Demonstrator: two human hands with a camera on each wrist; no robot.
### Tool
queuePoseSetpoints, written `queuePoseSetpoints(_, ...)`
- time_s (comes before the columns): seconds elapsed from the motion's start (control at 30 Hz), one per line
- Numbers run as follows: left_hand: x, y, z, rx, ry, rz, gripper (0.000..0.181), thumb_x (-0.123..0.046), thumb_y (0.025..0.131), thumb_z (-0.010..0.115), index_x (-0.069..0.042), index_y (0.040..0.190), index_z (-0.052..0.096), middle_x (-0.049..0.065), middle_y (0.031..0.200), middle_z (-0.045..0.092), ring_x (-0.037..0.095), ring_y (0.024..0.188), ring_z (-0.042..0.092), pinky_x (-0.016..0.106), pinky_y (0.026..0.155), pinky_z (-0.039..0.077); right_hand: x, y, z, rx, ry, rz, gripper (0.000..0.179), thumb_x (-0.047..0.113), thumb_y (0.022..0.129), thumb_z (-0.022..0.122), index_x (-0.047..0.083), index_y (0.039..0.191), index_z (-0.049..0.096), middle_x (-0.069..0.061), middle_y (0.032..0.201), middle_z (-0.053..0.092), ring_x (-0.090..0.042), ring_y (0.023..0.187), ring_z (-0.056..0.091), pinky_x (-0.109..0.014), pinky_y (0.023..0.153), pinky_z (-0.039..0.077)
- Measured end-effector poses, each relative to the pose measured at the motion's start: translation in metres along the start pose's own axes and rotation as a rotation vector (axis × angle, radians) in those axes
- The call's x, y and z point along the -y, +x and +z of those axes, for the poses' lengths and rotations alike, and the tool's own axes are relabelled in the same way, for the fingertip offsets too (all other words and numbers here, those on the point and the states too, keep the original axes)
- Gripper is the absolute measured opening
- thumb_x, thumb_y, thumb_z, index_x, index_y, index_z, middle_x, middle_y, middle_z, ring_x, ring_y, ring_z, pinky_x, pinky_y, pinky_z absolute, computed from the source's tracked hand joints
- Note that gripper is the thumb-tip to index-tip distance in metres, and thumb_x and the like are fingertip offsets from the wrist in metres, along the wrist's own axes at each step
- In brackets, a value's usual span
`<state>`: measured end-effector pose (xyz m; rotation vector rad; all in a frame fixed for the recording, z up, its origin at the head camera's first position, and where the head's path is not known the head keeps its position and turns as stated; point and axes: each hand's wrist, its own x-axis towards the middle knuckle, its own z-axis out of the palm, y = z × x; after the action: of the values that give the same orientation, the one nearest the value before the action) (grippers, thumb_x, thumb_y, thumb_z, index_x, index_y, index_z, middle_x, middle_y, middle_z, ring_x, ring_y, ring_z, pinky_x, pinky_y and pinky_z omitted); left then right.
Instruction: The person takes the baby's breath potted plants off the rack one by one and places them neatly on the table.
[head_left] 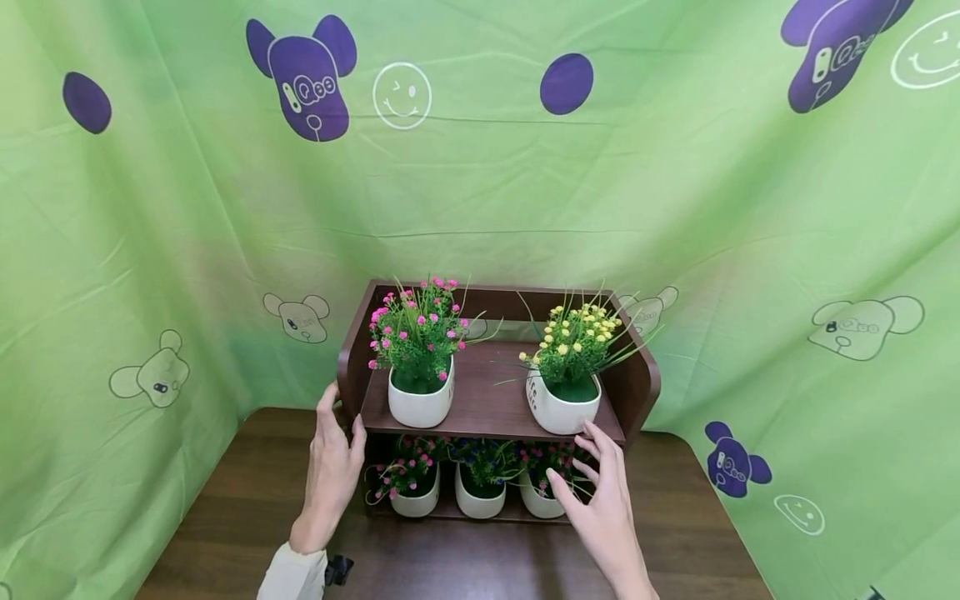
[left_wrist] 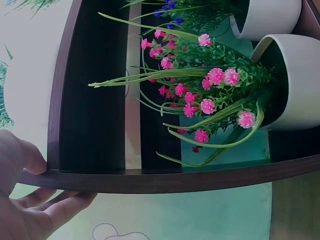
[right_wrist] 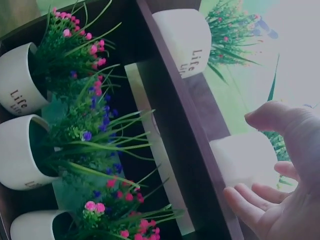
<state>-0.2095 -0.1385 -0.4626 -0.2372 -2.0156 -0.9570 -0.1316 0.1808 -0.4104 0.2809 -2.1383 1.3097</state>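
Observation:
My left hand pinches the left side panel of a dark brown two-tier wooden shelf, thumb and fingers on either side of it in the left wrist view. My right hand is just in front of the potted plant with yellow flowers on the top tier's right. Its thumb and fingers are spread apart with nothing between them; the fingertips are close to the white pot, and I cannot tell whether they touch. On the top tier's left stands a potted plant with pink flowers.
On the lower tier stand a left pink-flowered pot, a middle blue-flowered pot and a right pink-flowered pot. The shelf rests on a brown wooden table. Green printed cloth hangs behind and at both sides.

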Motion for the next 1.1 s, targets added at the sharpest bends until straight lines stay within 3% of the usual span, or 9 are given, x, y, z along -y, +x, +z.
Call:
queuePoseSetpoints(0.3, 0.001, -0.001, 0.000, -0.006, -0.033, -0.015, 0.063, 0.006, 0.088, 0.060, -0.008, 0.141, 0.030, 0.018, 0.130, 0.049, 0.033, 0.102, 0.058, 0.045, 0.073, 0.047, 0.010, 0.001, 0.009, 0.009, 0.035, -0.009, 0.072, -0.012, 0.075, 0.073, -0.007, 0.138, 0.038, -0.021, 0.135, 0.042, -0.036, 0.112, 0.051, -0.020, 0.085, 0.047)
queuePoseSetpoints(0.6, -0.001, 0.000, 0.000, -0.024, -0.037, -0.004, 0.060, 0.009, 0.086, 0.060, -0.006, 0.137, 0.032, 0.020, 0.124, 0.051, 0.033, 0.097, 0.060, 0.045, 0.072, 0.046, 0.017, 0.001, 0.019, 0.048, 0.067, -0.007, 0.072, -0.010, 0.076, 0.074, -0.005, 0.139, 0.038, -0.024, 0.131, 0.043, -0.031, 0.112, 0.052, -0.024, 0.086, 0.048)
queuePoseSetpoints(0.8, -0.003, 0.000, 0.001, -0.024, -0.031, -0.021, 0.061, 0.009, 0.086, 0.060, -0.008, 0.137, 0.032, 0.018, 0.121, 0.051, 0.030, 0.093, 0.059, 0.039, 0.069, 0.043, 0.020, 0.002, 0.029, 0.095, 0.118, -0.018, 0.071, -0.009, 0.077, 0.073, -0.006, 0.139, 0.038, -0.025, 0.131, 0.042, -0.036, 0.115, 0.050, -0.032, 0.086, 0.049)
queuePoseSetpoints(1.1, -0.002, 0.001, 0.001, -0.013, -0.019, -0.026, 0.060, 0.005, 0.086, 0.059, -0.008, 0.137, 0.030, 0.019, 0.118, 0.050, 0.032, 0.088, 0.058, 0.043, 0.065, 0.045, 0.029, 0.008, 0.045, 0.116, 0.155, -0.010, 0.071, -0.006, 0.078, 0.074, 0.001, 0.140, 0.039, -0.015, 0.135, 0.043, -0.037, 0.118, 0.050, -0.041, 0.089, 0.048)
